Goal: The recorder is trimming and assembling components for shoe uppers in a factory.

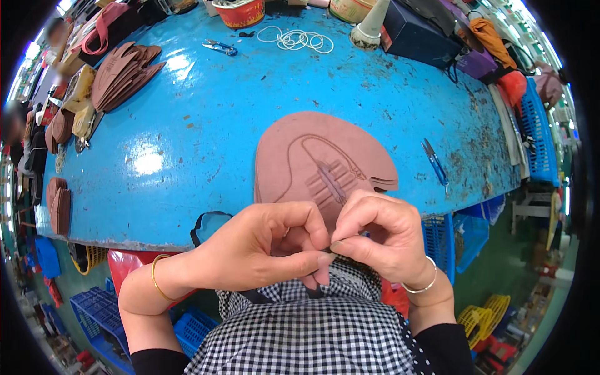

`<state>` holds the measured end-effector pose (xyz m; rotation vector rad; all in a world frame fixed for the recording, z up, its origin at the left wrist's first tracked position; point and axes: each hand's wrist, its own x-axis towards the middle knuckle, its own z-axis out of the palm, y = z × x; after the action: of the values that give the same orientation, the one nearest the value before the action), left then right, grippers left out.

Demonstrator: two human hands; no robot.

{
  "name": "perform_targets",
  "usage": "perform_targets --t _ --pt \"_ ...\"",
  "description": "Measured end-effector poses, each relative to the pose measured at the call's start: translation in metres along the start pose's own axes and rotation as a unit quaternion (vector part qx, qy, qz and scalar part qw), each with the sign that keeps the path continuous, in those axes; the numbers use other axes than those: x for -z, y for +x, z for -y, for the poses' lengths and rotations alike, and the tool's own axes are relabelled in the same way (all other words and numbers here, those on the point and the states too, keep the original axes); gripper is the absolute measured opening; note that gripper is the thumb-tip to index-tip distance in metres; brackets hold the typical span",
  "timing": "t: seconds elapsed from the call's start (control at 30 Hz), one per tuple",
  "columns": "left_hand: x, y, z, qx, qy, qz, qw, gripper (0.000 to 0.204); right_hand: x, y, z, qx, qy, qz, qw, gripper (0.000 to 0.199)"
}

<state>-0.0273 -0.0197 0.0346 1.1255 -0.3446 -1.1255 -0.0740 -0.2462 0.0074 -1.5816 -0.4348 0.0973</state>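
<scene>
My left hand [275, 244] and my right hand [378, 232] meet in front of my checked apron, just over the table's near edge. Thumb and fingers of each are pinched together, fingertips almost touching. Something small and dark shows between them, too hidden to name. Just beyond my hands lies a stack of rounded brown panels [278, 147], with a curved seam and several parallel strips on the top one. My right fingers cover part of its near edge. A thin black strap [199, 226] loops at the table edge beside my left wrist.
On the blue table [206, 125], thread snips [434, 161] lie right of the panels, other snips [220, 47] farther back by a white cord [297, 41]. Brown cut pieces [122, 75] are stacked at left. A red bowl [240, 14], grey cone [371, 26] and dark box [415, 37] stand behind.
</scene>
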Motion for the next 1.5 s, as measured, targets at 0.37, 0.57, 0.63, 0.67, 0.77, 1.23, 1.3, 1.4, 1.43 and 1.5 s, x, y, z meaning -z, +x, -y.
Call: perform_targets --t 0.37,0.57,0.63,0.67,0.77,1.23,1.3,1.4,1.43,1.5 --pt "0.009 0.013 -0.001 -0.044 0.175 -0.007 0.983 0.019 0.02 -0.02 -0.009 0.164 -0.181 0.048 0.969 0.022" --pt "0.034 0.033 -0.032 -0.046 0.387 -0.129 0.912 0.009 0.115 -0.034 -0.024 -0.141 -0.391 -0.26 0.872 0.019" --pt "0.037 0.046 -0.032 -0.099 0.493 -0.088 0.86 0.011 0.146 -0.046 -0.045 -0.168 -0.546 -0.219 0.791 0.027" --pt "0.037 0.052 -0.029 -0.086 0.5 -0.073 0.859 0.012 0.157 -0.054 -0.056 -0.219 -0.569 -0.226 0.759 0.027" --pt "0.035 0.068 -0.024 -0.045 0.523 -0.041 0.85 0.013 0.183 -0.066 -0.071 -0.275 -0.455 -0.169 0.83 0.025" --pt "0.04 0.084 -0.03 0.113 0.477 -0.055 0.87 0.016 0.145 -0.003 -0.037 -0.106 -0.28 -0.025 0.954 0.009" --pt "0.041 0.083 -0.029 0.076 0.493 -0.059 0.865 0.015 0.129 0.017 -0.033 0.006 -0.32 0.085 0.944 0.009" --pt "0.045 0.083 -0.02 0.031 0.512 -0.063 0.856 0.015 0.103 0.043 -0.034 0.098 -0.345 0.191 0.914 0.011" --pt "0.047 0.084 -0.017 0.012 0.517 -0.062 0.853 0.016 0.098 0.049 -0.032 0.107 -0.355 0.228 0.9 0.012" --pt "0.049 0.084 -0.011 -0.026 0.525 -0.069 0.848 0.013 0.092 0.06 -0.028 0.133 -0.396 0.263 0.87 0.015"
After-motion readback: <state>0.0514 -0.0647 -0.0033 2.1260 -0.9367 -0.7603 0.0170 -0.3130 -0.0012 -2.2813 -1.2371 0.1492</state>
